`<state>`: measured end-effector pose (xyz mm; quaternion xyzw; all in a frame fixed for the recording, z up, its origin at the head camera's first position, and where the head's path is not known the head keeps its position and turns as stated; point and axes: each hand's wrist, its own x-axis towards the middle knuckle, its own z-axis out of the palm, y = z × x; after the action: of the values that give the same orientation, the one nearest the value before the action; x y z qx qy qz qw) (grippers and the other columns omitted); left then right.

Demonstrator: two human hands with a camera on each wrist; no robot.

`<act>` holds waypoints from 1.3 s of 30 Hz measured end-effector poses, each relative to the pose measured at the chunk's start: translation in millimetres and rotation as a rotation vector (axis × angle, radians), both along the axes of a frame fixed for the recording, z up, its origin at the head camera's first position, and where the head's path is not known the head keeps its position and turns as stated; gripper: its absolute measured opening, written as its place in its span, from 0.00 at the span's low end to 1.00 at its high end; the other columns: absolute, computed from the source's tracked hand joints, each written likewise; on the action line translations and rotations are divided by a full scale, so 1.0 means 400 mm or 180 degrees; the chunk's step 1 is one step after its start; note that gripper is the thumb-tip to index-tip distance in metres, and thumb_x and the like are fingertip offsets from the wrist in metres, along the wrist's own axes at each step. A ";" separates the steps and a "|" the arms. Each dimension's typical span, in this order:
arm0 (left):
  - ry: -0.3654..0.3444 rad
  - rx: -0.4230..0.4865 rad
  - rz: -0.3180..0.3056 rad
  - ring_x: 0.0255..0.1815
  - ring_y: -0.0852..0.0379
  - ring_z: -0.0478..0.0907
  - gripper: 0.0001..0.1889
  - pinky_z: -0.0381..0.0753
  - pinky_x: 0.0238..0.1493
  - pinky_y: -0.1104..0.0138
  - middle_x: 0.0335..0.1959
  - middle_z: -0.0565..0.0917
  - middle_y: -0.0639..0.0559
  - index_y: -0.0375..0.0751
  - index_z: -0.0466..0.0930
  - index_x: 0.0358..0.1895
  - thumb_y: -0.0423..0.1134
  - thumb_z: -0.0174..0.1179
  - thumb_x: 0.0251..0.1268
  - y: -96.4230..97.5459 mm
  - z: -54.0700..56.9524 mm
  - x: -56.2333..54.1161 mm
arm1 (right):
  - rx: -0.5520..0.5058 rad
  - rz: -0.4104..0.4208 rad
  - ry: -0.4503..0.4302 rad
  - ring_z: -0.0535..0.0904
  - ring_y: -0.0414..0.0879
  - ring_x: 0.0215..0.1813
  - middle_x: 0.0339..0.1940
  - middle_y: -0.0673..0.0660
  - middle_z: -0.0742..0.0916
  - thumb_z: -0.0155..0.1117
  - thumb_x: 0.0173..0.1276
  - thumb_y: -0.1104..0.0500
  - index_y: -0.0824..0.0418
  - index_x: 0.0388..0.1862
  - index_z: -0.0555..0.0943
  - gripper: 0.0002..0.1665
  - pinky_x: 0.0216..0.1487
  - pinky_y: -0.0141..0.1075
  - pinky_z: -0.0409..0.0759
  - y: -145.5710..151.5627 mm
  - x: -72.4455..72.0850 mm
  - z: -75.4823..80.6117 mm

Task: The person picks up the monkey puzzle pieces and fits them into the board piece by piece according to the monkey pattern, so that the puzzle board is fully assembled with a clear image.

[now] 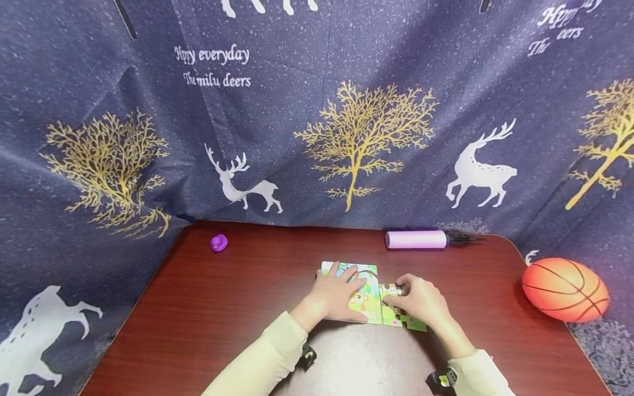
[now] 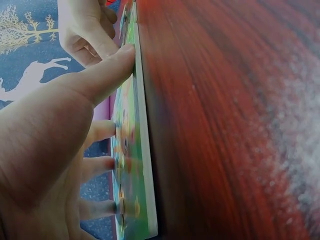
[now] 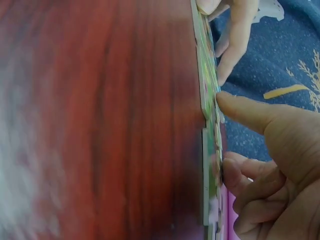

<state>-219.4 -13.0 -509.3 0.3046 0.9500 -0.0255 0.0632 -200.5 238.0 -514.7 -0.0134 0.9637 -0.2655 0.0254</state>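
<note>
My left hand point(image 1: 339, 297) lies spread over a joined section of a jigsaw puzzle point(image 1: 373, 312), its fingers straight and apart. In the left wrist view the thumb point(image 2: 112, 67) presses along the puzzle's near edge. At the section's right side, my right hand point(image 1: 421, 300) pinches a small puzzle piece point(image 1: 390, 288) between thumb and curled fingers. The right wrist view shows the thumb point(image 3: 245, 111) and bent fingertips touching the puzzle surface. Just below sit a green piece with a pink flower point(image 1: 392, 318) and another green piece point(image 1: 417, 324), partly covered by the right hand.
A purple rubber duck point(image 1: 219, 242) stands at the back left of the red-brown wooden table point(image 1: 198, 330). Along the back edge lies a pink hand pump point(image 1: 416, 240) with a black end. An orange basketball point(image 1: 566, 290) is at the right edge, before a dark blue patterned cloth point(image 1: 297, 110).
</note>
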 end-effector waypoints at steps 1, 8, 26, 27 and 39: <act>-0.0009 0.0002 0.0002 0.80 0.35 0.56 0.51 0.70 0.62 0.32 0.83 0.59 0.58 0.71 0.61 0.81 0.86 0.53 0.52 0.000 0.001 0.001 | 0.0020 -0.0005 0.0003 0.78 0.42 0.31 0.31 0.45 0.84 0.82 0.52 0.36 0.56 0.48 0.85 0.33 0.31 0.42 0.75 -0.001 0.001 0.000; -0.0045 0.0023 0.0026 0.81 0.35 0.55 0.51 0.69 0.62 0.31 0.83 0.58 0.57 0.71 0.60 0.81 0.85 0.53 0.52 -0.001 -0.003 -0.002 | 0.0062 -0.0018 0.0035 0.78 0.42 0.30 0.30 0.45 0.84 0.83 0.52 0.38 0.56 0.46 0.86 0.31 0.30 0.41 0.75 -0.009 0.001 0.005; 0.0175 0.0303 -0.0066 0.78 0.37 0.61 0.51 0.68 0.64 0.31 0.82 0.61 0.51 0.65 0.63 0.81 0.84 0.53 0.55 -0.029 -0.005 0.003 | -0.0008 -0.0008 -0.0079 0.79 0.41 0.21 0.30 0.45 0.84 0.84 0.52 0.40 0.55 0.49 0.84 0.31 0.29 0.42 0.74 -0.010 0.000 0.007; 0.0185 0.0354 -0.0074 0.78 0.37 0.61 0.51 0.68 0.64 0.31 0.82 0.61 0.50 0.65 0.63 0.81 0.83 0.53 0.55 -0.040 -0.004 0.003 | -0.0002 -0.0012 -0.0061 0.79 0.41 0.22 0.30 0.45 0.84 0.84 0.52 0.40 0.55 0.49 0.84 0.31 0.29 0.41 0.74 -0.011 0.000 0.006; -0.0053 0.0566 -0.0010 0.79 0.39 0.58 0.55 0.64 0.67 0.33 0.83 0.59 0.53 0.61 0.64 0.81 0.84 0.59 0.50 -0.214 -0.015 -0.014 | 0.0129 -0.0042 -0.0027 0.82 0.45 0.30 0.38 0.49 0.85 0.85 0.50 0.40 0.56 0.49 0.85 0.32 0.33 0.46 0.77 -0.019 -0.002 0.017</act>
<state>-224.9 -98.7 -515.4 0.3107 0.9475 0.0614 0.0437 -201.3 230.4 -508.1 -0.0055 0.9688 -0.2461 0.0280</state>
